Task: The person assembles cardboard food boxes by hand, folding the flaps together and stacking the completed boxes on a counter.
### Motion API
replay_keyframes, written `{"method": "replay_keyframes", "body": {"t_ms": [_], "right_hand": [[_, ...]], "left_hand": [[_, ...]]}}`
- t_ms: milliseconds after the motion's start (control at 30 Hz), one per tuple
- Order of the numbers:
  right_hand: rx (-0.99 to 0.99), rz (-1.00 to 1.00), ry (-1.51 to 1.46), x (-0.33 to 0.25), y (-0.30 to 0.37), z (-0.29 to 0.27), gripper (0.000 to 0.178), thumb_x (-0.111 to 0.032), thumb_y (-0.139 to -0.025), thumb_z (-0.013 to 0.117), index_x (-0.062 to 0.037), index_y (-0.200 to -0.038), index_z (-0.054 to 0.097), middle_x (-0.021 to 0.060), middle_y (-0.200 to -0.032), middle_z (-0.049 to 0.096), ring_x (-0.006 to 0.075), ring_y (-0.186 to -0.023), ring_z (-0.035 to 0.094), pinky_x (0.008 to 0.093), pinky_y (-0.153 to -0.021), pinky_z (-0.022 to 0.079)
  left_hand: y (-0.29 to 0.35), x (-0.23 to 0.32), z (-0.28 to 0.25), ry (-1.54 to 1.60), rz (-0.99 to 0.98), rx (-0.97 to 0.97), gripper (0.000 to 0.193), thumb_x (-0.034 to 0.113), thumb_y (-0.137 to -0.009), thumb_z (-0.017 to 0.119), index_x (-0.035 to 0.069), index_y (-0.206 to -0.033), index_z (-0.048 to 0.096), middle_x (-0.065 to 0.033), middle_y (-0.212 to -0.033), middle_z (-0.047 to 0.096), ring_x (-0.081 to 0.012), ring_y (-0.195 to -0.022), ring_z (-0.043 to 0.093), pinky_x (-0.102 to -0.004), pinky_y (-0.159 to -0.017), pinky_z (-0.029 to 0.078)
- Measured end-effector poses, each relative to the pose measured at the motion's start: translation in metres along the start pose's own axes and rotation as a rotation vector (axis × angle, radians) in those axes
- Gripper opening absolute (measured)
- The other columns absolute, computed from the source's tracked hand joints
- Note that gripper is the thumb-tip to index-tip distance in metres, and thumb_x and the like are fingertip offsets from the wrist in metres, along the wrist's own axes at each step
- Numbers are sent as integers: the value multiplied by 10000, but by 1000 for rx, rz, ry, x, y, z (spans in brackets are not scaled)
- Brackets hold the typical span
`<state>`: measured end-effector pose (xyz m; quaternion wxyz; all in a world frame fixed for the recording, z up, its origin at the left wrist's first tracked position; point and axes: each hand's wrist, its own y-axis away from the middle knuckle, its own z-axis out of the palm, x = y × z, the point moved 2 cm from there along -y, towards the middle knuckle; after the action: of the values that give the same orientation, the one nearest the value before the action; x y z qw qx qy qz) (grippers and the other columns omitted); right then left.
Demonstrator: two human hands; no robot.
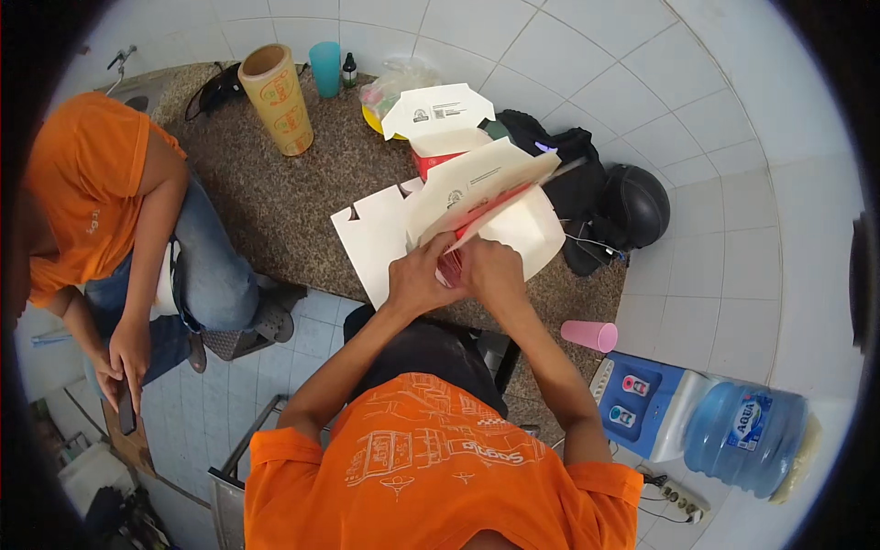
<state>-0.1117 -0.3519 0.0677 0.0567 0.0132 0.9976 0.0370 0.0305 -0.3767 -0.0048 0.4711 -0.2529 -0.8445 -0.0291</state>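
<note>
Over the granite counter, a white-and-red cardboard food box (478, 188) is partly folded, with its panels tilted up at angles. My left hand (420, 280) closes on its near end, the fingers curled at the red part. Right beside it, my right hand (495, 273) grips the same end, and the two hands almost touch. Their fingertips are partly hidden between the panels. A flat white cardboard piece (371, 240) with notched edges lies to the left, partly under the box. Behind stands another white-and-red box (449, 142) with its lid raised.
A tall yellow cardboard tube roll (277, 101), a teal cup (324, 69) and a small dark bottle (349, 70) stand at the back. Black bags (632, 206) lie right. A pink cup (588, 335) lies near a water dispenser (642, 403). Someone in orange (101, 183) sits left, holding a phone.
</note>
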Motion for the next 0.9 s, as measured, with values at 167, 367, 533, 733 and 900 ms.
{"method": "replay_keyframes", "body": {"t_ms": [167, 367, 533, 733, 900], "right_hand": [[-44, 25, -62, -11, -6, 12, 240, -264, -953, 600, -31, -1009, 607, 206, -740, 712, 387, -693, 731, 500, -637, 578], [110, 53, -173, -3, -3, 8, 262, -282, -974, 549, -34, -957, 631, 151, -726, 709, 394, -665, 707, 498, -622, 561], [585, 258, -25, 90, -37, -38, 270, -326, -1017, 565, -111, -972, 722, 143, -819, 720, 371, -836, 720, 486, -728, 553], [102, 316, -286, 145, -59, -2, 516, -450, -1087, 357, -49, -1093, 682, 271, -1084, 713, 523, -1029, 650, 621, -878, 497], [110, 304, -315, 150, -56, 7, 499, -428, -1091, 350, -44, -1174, 657, 284, -1070, 708, 521, -1057, 637, 605, -909, 487]], "left_hand": [[2, -6, 9, 30, -1, 37, 846, 403, -660, 901, 100, -1375, 564, -152, -1192, 726, -320, -1008, 737, -415, -794, 594], [10, -1, 13, 240, 1, 14, 790, 350, -686, 918, 98, -1353, 579, -137, -1160, 709, -299, -993, 715, -412, -820, 577], [17, 30, -2, -12, 371, 154, 595, 351, -749, 903, 158, -1251, 649, -94, -1198, 675, -286, -1236, 599, -500, -1069, 443], [13, 29, 23, -58, 475, -52, 224, 243, -880, 791, 223, -1101, 761, 23, -1109, 662, -273, -1333, 519, -555, -1192, 326], [13, 32, 28, -77, 439, -65, 217, 242, -869, 799, 228, -1084, 768, 40, -1056, 657, -254, -1296, 536, -549, -1199, 316]]}}
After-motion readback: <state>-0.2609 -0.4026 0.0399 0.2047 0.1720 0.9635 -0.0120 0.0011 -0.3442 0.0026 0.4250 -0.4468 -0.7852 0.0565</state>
